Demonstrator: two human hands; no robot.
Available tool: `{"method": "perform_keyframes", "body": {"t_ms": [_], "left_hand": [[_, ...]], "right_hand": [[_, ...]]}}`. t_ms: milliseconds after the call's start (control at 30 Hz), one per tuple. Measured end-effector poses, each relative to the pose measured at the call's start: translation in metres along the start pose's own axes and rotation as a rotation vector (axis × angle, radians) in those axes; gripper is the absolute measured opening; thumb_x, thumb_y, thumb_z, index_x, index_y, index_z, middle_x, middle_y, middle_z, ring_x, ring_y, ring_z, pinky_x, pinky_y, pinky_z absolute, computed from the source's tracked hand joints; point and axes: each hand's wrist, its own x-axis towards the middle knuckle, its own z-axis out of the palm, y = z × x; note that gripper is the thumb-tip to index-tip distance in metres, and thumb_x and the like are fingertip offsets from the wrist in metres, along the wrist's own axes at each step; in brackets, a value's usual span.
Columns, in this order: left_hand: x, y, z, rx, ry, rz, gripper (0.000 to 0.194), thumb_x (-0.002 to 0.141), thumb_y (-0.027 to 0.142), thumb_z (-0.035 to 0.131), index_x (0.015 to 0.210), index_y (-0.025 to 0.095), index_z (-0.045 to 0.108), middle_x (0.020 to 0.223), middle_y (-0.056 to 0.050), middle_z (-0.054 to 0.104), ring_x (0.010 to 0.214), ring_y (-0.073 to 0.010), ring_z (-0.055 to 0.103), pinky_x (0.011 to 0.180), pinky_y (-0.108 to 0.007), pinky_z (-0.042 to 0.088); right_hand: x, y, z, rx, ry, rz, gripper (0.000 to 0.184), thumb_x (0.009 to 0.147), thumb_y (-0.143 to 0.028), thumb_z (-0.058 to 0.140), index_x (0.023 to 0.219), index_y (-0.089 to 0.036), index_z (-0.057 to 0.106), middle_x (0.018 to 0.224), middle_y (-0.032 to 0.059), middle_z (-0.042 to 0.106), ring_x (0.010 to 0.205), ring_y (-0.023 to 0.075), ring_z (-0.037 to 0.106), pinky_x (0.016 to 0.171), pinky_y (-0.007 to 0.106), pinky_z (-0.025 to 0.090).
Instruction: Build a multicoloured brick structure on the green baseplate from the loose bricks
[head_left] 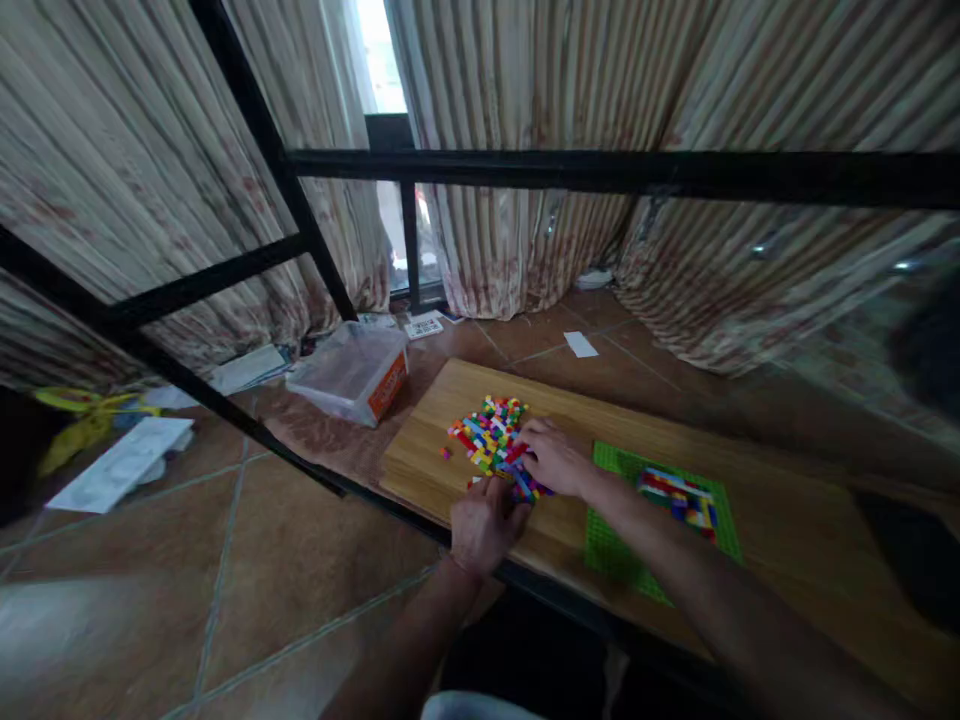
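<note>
A loose pile of small toy building bricks [489, 432] in many colours lies on a low wooden table. My left hand [482, 524] is at the pile's near edge with its fingers curled in. Whatever those fingers hold, if anything, is hidden. From the right, my right hand [555, 458] reaches into the pile, its fingers bent down among the bricks beside a red brick [517, 452]. Its grip is too small to make out. Under my right forearm, a green baseplate [615, 545] carries a patch of fitted multicoloured bricks [679, 497].
The wooden tabletop [427, 440] has a black metal bar along its near edge. A clear plastic box [349, 365] with an orange label stands beyond the left end. A dark flat object [911, 550] lies at the right. Black rails [525, 170] cross in front of curtains.
</note>
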Motion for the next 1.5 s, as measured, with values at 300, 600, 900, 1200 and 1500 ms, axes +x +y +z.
{"method": "perform_keyframes", "body": {"t_ms": [300, 600, 900, 1200, 1500], "left_hand": [[0.009, -0.005, -0.008, -0.046, -0.038, 0.099, 0.021, 0.086, 0.042, 0.061, 0.083, 0.021, 0.057, 0.081, -0.001, 0.066, 0.073, -0.0146, 0.061, 0.062, -0.024, 0.039], [0.01, -0.015, -0.008, -0.216, 0.05, 0.168, 0.024, 0.089, 0.045, 0.054, 0.09, 0.021, 0.06, 0.088, -0.002, 0.069, 0.078, -0.0158, 0.066, 0.067, -0.025, 0.049], [-0.013, 0.012, 0.008, -0.384, 0.051, 0.211, 0.015, 0.09, 0.033, 0.054, 0.096, 0.021, 0.061, 0.089, -0.002, 0.069, 0.08, -0.0157, 0.068, 0.07, -0.026, 0.054], [-0.006, 0.095, 0.027, -0.391, -0.224, 0.322, 0.032, 0.087, 0.026, 0.057, 0.118, 0.023, 0.058, 0.109, -0.007, 0.062, 0.095, -0.0178, 0.063, 0.084, -0.031, 0.055], [0.019, 0.134, 0.056, -0.267, -0.247, 0.402, 0.041, 0.092, 0.029, 0.047, 0.131, 0.019, 0.055, 0.12, -0.012, 0.052, 0.113, -0.0242, 0.052, 0.101, -0.042, 0.048]], "right_hand": [[-0.007, -0.006, 0.007, -0.052, 0.122, 0.001, 0.005, 0.086, -0.023, 0.063, 0.086, -0.02, 0.066, 0.101, 0.0079, 0.062, 0.102, 0.023, 0.051, 0.091, 0.036, 0.041], [-0.068, -0.032, 0.009, 0.378, 0.528, 0.296, 0.011, 0.094, -0.025, 0.051, 0.093, -0.022, 0.061, 0.088, 0.0022, 0.066, 0.084, 0.0171, 0.061, 0.079, 0.03, 0.046], [-0.194, -0.026, 0.04, 0.814, 0.712, 0.697, 0.017, 0.082, -0.037, 0.063, 0.088, -0.022, 0.067, 0.084, 0.0024, 0.071, 0.078, 0.0189, 0.067, 0.07, 0.03, 0.052], [-0.196, 0.018, 0.023, 0.804, 1.003, 0.785, 0.028, 0.073, -0.043, 0.07, 0.088, -0.02, 0.07, 0.088, 0.0079, 0.075, 0.08, 0.022, 0.07, 0.078, 0.038, 0.055], [-0.174, 0.025, 0.019, 0.303, 0.992, 0.887, 0.021, 0.082, -0.037, 0.058, 0.084, -0.019, 0.069, 0.085, 0.0085, 0.073, 0.077, 0.0218, 0.067, 0.075, 0.035, 0.05]]}}
